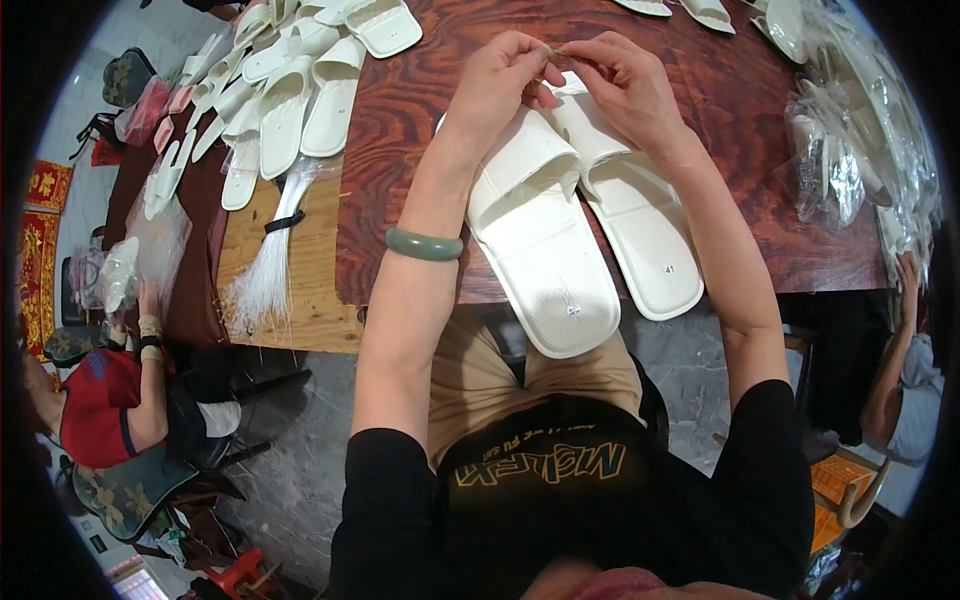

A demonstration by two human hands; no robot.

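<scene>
Two white slippers lie side by side, the left slipper (548, 255) and the right slipper (650, 235), heels toward me and overhanging the table's near edge. Above their toe ends, my left hand (500, 82) and my right hand (628, 88) meet with thumbs and fingers pinched together. Something tiny and thin seems to be between the fingertips, too small to name. A green bangle (424, 245) circles my left wrist. Both forearms reach along the outer sides of the pair.
A heap of white slippers (285, 110) covers the far left. Below it, a black band ties a bundle of white strands (280, 255) on bare plywood. Slippers in clear bags (835, 160) lie right on the reddish wooden table (400, 180). People sit at both sides.
</scene>
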